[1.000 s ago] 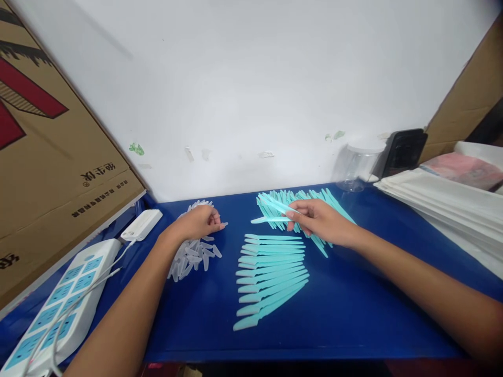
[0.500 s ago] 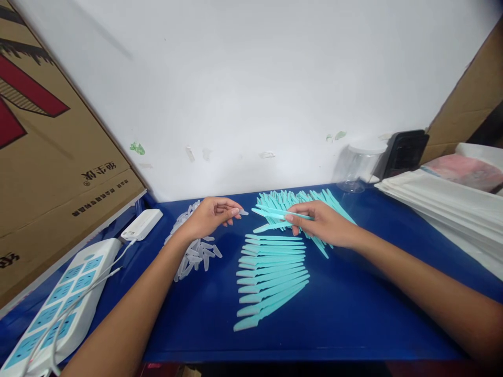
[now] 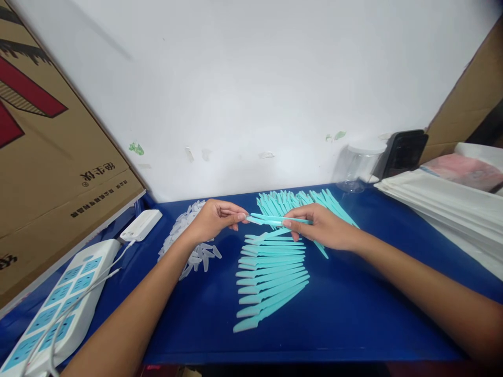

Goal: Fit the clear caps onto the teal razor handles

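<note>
My left hand [image 3: 222, 219] pinches a small clear blade cap [image 3: 249, 219] between thumb and fingertips. The cap meets the blade end of one of the turquoise eyebrow razors [image 3: 271, 218] in my right hand [image 3: 316, 225]; how far it covers the blade I cannot tell. My right hand is closed around the razor handles, more than one of them. Below my hands, a row of turquoise razors with covered blade ends [image 3: 271, 277] fans out on the blue table [image 3: 346, 314]. Behind my right hand is a heap of loose razors [image 3: 281, 201]. Clear caps [image 3: 181, 228] lie piled beside my left wrist.
A white power strip [image 3: 66, 309] with cables and a white box-shaped device [image 3: 141, 225] sit at the left, by a large cardboard box [image 3: 58, 157]. At the back right stand a clear jar [image 3: 359, 167] and a black object [image 3: 404, 152], near stacked white sheets [image 3: 451, 204].
My left hand has moved slightly right, bringing the cap to the razor's blade end. One razor below my right hand now lies nearer the top of the row.
</note>
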{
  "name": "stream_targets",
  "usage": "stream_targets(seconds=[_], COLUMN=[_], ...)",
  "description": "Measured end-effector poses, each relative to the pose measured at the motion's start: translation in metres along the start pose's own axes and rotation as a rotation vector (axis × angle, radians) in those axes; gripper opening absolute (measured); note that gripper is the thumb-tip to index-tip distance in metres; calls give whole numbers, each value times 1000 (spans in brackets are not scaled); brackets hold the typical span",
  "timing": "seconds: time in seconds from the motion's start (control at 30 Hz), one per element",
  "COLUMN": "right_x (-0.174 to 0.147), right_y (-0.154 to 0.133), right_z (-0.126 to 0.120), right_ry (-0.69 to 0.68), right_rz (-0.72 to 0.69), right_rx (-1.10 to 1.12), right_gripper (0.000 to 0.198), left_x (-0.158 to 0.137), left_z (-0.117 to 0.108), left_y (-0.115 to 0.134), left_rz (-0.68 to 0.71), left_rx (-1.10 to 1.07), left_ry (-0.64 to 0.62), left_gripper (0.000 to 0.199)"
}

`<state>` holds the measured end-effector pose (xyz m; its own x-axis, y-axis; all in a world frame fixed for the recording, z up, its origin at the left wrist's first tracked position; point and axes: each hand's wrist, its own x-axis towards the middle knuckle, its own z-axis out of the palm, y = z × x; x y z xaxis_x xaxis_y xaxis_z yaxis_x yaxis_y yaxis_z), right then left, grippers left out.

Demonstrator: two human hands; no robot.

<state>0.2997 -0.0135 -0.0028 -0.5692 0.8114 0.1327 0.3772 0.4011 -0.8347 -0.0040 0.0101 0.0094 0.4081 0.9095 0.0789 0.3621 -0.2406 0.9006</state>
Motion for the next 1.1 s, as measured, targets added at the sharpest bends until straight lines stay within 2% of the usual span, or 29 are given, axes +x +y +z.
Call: stream_targets(seconds=[0.2,0.33,0.43,0.57,0.7,0.77,0.83,1.1], right_x=[-2,-1,-1,0,0,-1,-1,0], right_y=[0,1,3,4,4,3,3,5], right_z=[3,3,5,4,0,-2,-2,-3], right_ry=[24,38,44,60,68,70,75,90], right_rz=[22,26,31,56,65,68,63,63], right_rx=[37,51,57,45,39,53,59,34], right_gripper=[42,43,42,42,44,45,44,45], left_x=[0,0,-1,-5,-12,-13,-13,-10], left_z=[19,25,15,-21,-52,-56,-55,-44], left_y=[-10,-10,-3,6,7,5,1,-8], left_rz=[-14,-6,-4,-14,-110,-136,-153,-119], left_rx=[-93,-100,-32,246,418,470,524,571], left_ry=[-58,-40,-61,-43,-396,-505,-544,-492], left_gripper=[36,36,36,37,42,46,46,31])
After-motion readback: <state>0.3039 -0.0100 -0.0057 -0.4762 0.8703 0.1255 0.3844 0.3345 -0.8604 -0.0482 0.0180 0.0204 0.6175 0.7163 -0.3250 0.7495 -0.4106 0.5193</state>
